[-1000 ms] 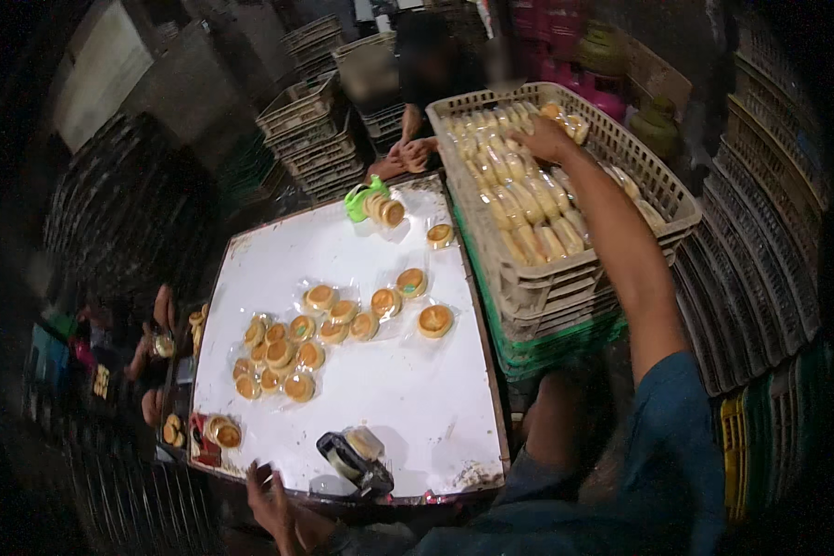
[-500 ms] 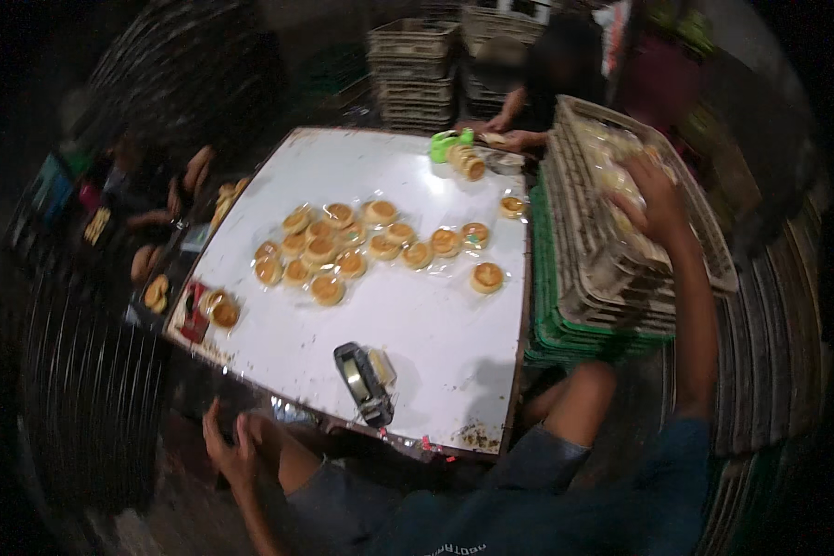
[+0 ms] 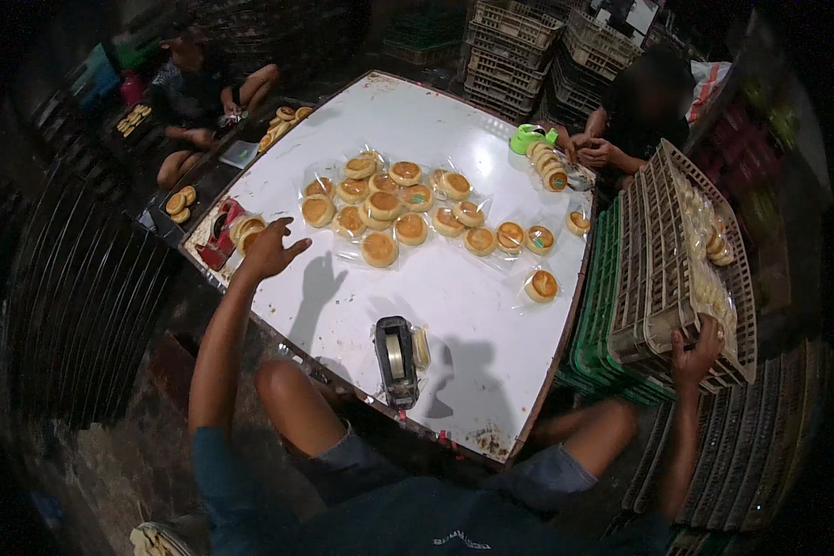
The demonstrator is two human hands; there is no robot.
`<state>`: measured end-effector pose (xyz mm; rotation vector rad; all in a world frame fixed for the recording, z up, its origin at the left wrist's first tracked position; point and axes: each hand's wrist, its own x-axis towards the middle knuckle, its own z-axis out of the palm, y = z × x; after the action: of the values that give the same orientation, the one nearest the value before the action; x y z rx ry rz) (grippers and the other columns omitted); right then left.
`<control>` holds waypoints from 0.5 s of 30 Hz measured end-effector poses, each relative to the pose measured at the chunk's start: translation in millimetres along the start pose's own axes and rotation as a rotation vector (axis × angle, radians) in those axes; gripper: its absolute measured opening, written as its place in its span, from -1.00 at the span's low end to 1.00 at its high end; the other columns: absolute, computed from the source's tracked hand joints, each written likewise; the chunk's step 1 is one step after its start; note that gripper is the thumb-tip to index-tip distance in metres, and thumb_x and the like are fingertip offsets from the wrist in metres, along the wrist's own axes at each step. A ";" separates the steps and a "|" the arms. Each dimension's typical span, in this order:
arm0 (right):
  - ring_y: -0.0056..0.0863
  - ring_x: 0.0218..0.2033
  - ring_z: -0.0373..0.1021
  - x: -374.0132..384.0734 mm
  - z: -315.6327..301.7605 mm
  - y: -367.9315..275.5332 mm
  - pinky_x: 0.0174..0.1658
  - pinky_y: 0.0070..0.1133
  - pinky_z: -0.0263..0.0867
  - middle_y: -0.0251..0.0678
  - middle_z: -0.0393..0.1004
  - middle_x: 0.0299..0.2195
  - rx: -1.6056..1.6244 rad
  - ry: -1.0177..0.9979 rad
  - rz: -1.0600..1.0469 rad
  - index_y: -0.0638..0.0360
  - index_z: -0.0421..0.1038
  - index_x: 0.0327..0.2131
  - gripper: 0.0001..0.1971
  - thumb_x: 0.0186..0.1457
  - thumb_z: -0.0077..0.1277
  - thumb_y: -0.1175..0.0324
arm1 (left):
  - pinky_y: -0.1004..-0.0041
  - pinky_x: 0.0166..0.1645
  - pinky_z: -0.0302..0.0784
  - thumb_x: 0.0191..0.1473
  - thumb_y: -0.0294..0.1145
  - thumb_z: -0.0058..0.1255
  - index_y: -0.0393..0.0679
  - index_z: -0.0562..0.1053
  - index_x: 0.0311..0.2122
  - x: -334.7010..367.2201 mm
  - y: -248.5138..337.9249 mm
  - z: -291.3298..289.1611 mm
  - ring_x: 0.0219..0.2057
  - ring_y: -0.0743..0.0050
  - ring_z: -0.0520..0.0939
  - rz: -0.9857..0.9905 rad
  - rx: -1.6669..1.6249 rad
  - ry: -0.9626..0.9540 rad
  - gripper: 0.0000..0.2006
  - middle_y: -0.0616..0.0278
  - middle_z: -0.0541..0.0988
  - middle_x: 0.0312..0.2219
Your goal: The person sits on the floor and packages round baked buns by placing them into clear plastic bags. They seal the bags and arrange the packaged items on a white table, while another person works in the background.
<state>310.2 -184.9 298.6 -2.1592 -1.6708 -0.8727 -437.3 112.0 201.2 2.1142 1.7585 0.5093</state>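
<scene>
My left hand is open with fingers apart, over the table's left side. Beside it are a few round golden buns and a red tape dispenser. My right hand is at the near end of the top beige crate, its fingers curled at the rim. Clear plastic packs of pale buns lie inside that crate. Several buns in clear wrappers are grouped mid-table, with a single wrapped bun farther right. A black tape dispenser stands near the front edge.
Green crates are stacked under the beige ones, beside the white table. A co-worker's hands are at the far right corner, by a row of buns and a lime-green dispenser. Another person sits at left.
My left hand has risen from beside my knee to over the table. My right hand has drawn back from the packs to the crate's near end. The view has shifted.
</scene>
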 end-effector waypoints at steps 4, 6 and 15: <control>0.00 0.16 0.16 0.9 23.3 -12.4 0.24 0.03 -0.23 -0.07 0.28 0.06 -0.081 0.184 0.064 0.24 0.30 0.04 -0.27 0.09 -0.01 -0.26 | 0.09 0.12 0.42 -0.04 0.32 0.08 -0.50 0.14 0.21 100.7 -61.9 44.4 0.04 -0.23 0.48 -0.078 0.181 0.004 0.02 -0.40 0.36 0.06; 0.00 0.16 0.15 -4.0 26.0 -10.7 0.24 0.02 -0.24 -0.07 0.26 0.06 -0.092 0.235 0.069 0.24 0.31 0.04 -0.28 0.10 -0.01 -0.26 | 0.01 0.21 0.30 -0.06 0.40 0.03 -0.41 0.09 0.26 145.2 -73.7 54.8 0.13 -0.32 0.38 -0.153 0.140 0.045 0.07 -0.35 0.30 0.13; -0.06 0.11 0.12 -5.7 19.1 -16.2 0.17 -0.12 -0.02 0.00 0.15 0.06 -0.145 0.228 0.003 0.35 0.14 0.11 -0.28 0.13 0.06 -0.08 | -0.16 0.32 -0.06 -0.29 0.67 -0.11 -0.28 -0.04 0.34 288.5 -140.0 170.4 0.29 -0.30 0.11 -0.502 -0.209 0.265 0.30 -0.30 0.10 0.27</control>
<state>299.6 -174.0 277.9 -2.0594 -1.5344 -1.2223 -427.7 414.6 0.7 1.4416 2.1739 0.8086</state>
